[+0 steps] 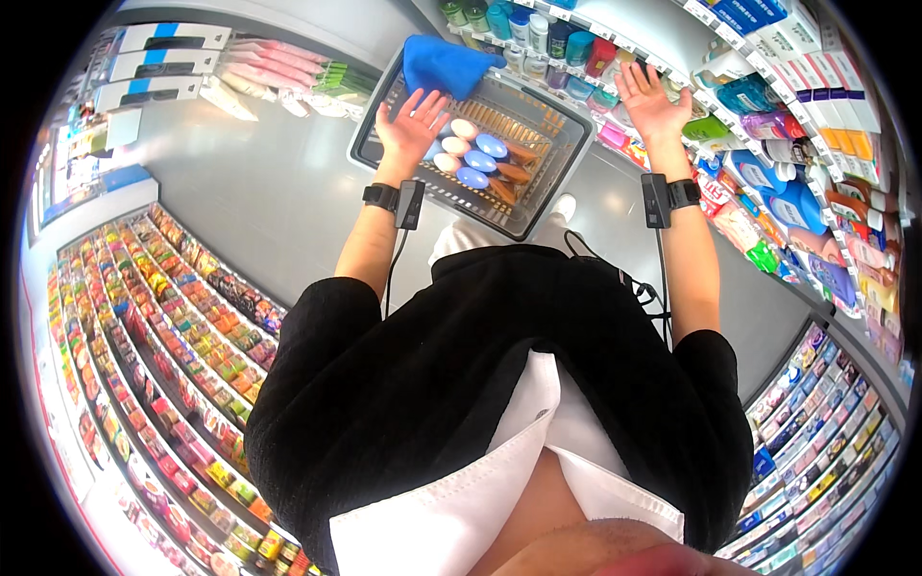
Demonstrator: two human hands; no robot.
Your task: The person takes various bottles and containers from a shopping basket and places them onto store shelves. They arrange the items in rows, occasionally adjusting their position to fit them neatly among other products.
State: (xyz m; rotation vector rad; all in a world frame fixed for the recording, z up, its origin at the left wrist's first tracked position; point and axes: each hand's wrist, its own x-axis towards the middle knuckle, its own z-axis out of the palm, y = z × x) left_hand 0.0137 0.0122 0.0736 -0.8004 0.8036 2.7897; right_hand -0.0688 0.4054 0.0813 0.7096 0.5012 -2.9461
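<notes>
Both palms are turned up with nothing in them. My left hand [412, 131], fingers apart, is over the left side of a grey plastic crate [585, 137]. My right hand [654, 101] is spread in front of the toiletries shelves, right of the crate. Inside the crate lie several blue-capped bottles [472, 178], several pale-capped ones [454, 146] and several brown pointed items [513, 173] whose kind I cannot tell. A blue cloth [446, 66] hangs over the crate's far left corner. Each wrist bears a black strap with a small cabled device.
Shelves of bottles [789, 209] and packets run along the right side. Snack shelves [180, 295] curve along the left, with pink packs [270, 61] and boxes at the back left. Another shelf of small packs [814, 461] stands at the lower right. Grey floor [252, 180] shows between them.
</notes>
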